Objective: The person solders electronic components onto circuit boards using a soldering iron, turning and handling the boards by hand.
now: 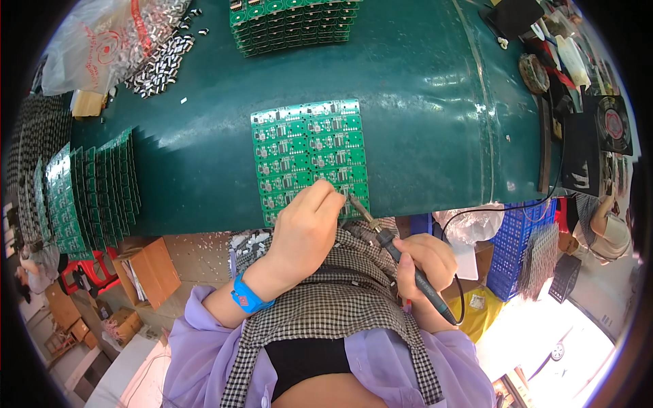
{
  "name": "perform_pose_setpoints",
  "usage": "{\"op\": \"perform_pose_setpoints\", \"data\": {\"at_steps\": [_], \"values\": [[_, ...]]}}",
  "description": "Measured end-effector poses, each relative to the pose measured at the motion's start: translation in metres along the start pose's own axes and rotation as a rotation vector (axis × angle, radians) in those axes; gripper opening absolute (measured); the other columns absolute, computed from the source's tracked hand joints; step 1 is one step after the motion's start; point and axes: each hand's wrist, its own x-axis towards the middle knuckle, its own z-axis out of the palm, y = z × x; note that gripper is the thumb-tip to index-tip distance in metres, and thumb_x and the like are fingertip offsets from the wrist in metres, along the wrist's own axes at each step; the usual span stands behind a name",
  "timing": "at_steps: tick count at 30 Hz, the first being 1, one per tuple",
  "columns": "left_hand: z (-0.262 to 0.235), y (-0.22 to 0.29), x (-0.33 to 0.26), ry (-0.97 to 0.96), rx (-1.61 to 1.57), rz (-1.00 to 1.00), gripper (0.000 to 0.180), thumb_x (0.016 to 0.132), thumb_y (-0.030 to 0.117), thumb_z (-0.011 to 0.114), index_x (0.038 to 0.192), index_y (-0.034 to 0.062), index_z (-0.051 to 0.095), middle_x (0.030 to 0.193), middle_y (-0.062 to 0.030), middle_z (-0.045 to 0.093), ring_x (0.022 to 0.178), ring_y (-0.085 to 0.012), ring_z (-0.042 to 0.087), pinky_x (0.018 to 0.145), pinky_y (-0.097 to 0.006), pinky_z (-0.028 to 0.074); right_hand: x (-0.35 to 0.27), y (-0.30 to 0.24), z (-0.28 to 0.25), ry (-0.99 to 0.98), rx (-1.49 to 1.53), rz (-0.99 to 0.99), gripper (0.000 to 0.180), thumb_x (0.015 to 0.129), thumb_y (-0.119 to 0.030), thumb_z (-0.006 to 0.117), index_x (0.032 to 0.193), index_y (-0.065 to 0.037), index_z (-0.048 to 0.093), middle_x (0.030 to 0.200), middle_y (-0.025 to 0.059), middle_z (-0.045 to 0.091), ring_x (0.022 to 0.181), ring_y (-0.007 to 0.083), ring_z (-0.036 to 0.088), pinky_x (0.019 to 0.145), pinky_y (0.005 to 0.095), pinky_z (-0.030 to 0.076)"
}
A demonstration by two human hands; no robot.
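A green circuit board panel (309, 153), made of several small boards in two columns, lies flat at the table's near edge in front of me. My right hand (427, 262) grips a soldering iron (386, 239) by its dark handle. The iron's metal tip points up and left, at the lower right part of the panel. Over the panel's near edge, my left hand (306, 228) is closed in a pinch, with its fingertips beside the iron's tip. Whatever the pinch may hold is hidden by the fingers.
A stack of circuit panels (292, 27) stands at the far side, another row of panels (88, 194) at the left. Small black-and-white parts (160, 68) spill beside a plastic bag (102, 44). A tape roll (533, 73) and tools lie far right. The iron's cable (503, 209) runs rightward.
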Motion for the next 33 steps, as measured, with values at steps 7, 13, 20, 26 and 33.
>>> {"op": "perform_pose_setpoints", "data": {"at_steps": [7, 13, 20, 26, 33], "values": [[-0.004, 0.005, -0.01, -0.012, -0.039, -0.088, 0.013, 0.075, -0.005, 0.066, 0.084, 0.0, 0.059, 0.079, -0.01, 0.056, 0.067, -0.0261, 0.059, 0.056, -0.034, 0.047, -0.01, -0.002, -0.005, 0.056, -0.014, -0.031, 0.014, 0.067, -0.003, 0.061, 0.08, 0.002, 0.066, 0.062, 0.0098, 0.061, 0.048, 0.0222, 0.059, 0.045, 0.0299, 0.047], [-0.001, 0.003, -0.014, 0.033, -0.072, -0.018, 0.012, 0.077, -0.003, 0.064, 0.086, -0.0003, 0.056, 0.083, -0.0121, 0.053, 0.071, -0.0297, 0.058, 0.061, -0.037, 0.049, -0.013, -0.003, -0.003, 0.057, -0.004, -0.034, 0.012, 0.068, -0.004, 0.061, 0.078, 0.002, 0.066, 0.062, 0.0092, 0.06, 0.047, 0.0216, 0.058, 0.044, 0.0293, 0.046], [0.0, 0.004, -0.014, 0.023, -0.047, -0.003, 0.013, 0.077, -0.006, 0.064, 0.087, -0.0017, 0.058, 0.085, -0.0131, 0.056, 0.072, -0.0295, 0.059, 0.061, -0.036, 0.048, -0.014, -0.004, -0.003, 0.031, -0.003, -0.021, 0.012, 0.067, -0.003, 0.062, 0.078, 0.001, 0.066, 0.062, 0.0093, 0.06, 0.048, 0.022, 0.059, 0.044, 0.0294, 0.046], [0.003, 0.0, -0.019, -0.012, 0.013, 0.096, 0.014, 0.076, -0.006, 0.064, 0.088, -0.0014, 0.06, 0.084, -0.0117, 0.055, 0.071, -0.0281, 0.058, 0.061, -0.035, 0.048, -0.021, -0.008, -0.003, 0.03, -0.019, -0.015, 0.013, 0.065, -0.003, 0.061, 0.077, 0.001, 0.066, 0.062, 0.0096, 0.06, 0.048, 0.0229, 0.059, 0.045, 0.03, 0.047], [-0.012, 0.004, -0.02, 0.018, 0.066, 0.064, 0.013, 0.073, -0.004, 0.068, 0.084, 0.0016, 0.064, 0.08, -0.0093, 0.057, 0.066, -0.0252, 0.059, 0.055, -0.034, 0.048, -0.02, -0.014, -0.008, 0.09, -0.017, 0.001, 0.014, 0.066, -0.002, 0.06, 0.078, 0.002, 0.065, 0.062, 0.0106, 0.061, 0.05, 0.0225, 0.059, 0.047, 0.0306, 0.048]]}}
